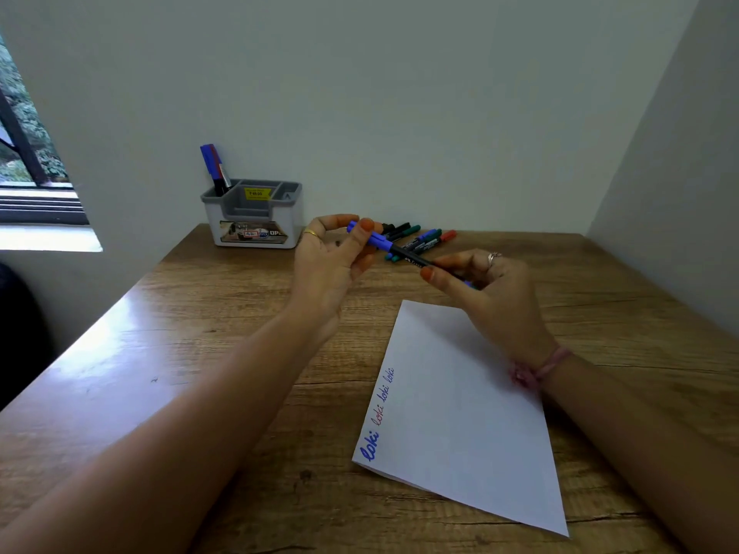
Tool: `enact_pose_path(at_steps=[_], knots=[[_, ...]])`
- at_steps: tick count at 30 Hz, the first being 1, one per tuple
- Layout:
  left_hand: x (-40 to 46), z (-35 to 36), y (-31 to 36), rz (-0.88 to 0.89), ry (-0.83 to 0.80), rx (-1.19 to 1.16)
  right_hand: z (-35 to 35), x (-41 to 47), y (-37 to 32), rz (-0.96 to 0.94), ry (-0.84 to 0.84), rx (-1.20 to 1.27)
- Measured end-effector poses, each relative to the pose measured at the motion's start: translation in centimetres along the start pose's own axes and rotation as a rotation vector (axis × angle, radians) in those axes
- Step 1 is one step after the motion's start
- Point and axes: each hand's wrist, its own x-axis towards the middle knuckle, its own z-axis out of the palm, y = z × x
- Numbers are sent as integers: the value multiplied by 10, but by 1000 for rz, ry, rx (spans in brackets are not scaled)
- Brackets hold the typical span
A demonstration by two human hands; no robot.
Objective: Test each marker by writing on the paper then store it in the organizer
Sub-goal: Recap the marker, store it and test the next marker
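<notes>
I hold a blue-capped marker [394, 248] with a black barrel above the table. My left hand [334, 257] pinches its blue cap between thumb and fingers. My right hand [486, 289] grips the barrel's other end. A white paper [460, 425] lies below my right hand, with "loki" written several times along its left edge in blue and red. The grey and white organizer [254, 217] stands at the back by the wall, with two or three markers [214, 165] upright in its left compartment.
Several loose markers [424, 235], black, green, blue and red, lie in a pile on the wooden table [192, 353] behind my hands. Walls close the back and right sides. A window sill is at the left.
</notes>
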Motion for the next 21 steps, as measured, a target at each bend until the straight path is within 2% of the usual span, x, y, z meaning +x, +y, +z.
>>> enact_pose_path(at_steps=[4, 11, 16, 21], knots=[[-9, 7, -7, 3, 38, -143, 8, -6, 5, -93, -19, -166], [-14, 12, -13, 35, 37, -137, 16, -13, 7, -257, 26, -378], [-16, 14, -17, 12, 36, -161, 18, -15, 9, -297, 76, -407], [-14, 14, -18, 5, 27, -178, 17, -13, 9, -273, 44, -385]])
